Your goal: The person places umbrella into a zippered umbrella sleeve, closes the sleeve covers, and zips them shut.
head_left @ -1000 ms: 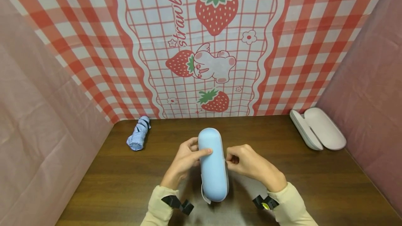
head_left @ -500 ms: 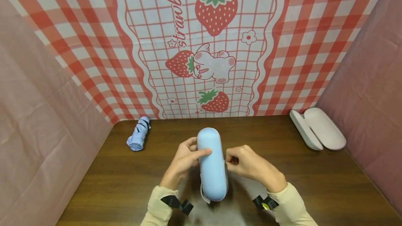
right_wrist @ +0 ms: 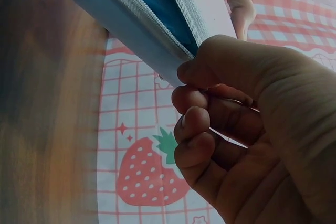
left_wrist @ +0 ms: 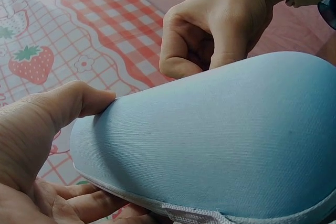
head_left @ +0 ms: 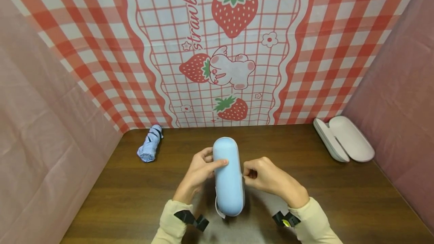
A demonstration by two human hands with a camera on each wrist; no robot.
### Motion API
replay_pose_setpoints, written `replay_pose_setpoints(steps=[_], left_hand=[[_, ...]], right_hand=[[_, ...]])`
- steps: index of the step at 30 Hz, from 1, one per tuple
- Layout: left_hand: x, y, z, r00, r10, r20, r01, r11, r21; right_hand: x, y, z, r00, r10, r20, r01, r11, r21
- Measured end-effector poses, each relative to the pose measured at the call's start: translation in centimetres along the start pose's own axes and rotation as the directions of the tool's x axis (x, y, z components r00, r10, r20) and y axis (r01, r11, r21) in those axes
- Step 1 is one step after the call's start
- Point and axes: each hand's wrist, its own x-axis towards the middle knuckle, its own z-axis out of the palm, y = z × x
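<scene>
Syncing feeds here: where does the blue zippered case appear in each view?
Head: blue case at lower centre, between the left hand and right hand.
Left wrist: blue case across the lower middle, running off the right edge.
Right wrist: blue case at the top, partly cut off.
Shared landmark: strawberry-print cloth.

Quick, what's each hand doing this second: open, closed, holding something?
Left hand: closed around the blue case, holding it.
Right hand: closed, thumb and fingers pinching at the case's zipper.
</scene>
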Motion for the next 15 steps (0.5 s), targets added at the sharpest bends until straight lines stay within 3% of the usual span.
replay_pose_setpoints(steps=[15], left_hand=[[0.11,0.14,-0.04,1.000,0.003,-0.012,-0.003,1.000,-0.016]], right_hand=[[-0.07,0.09,0.04,1.000,0.000,0.023,-0.001,1.000,0.015]])
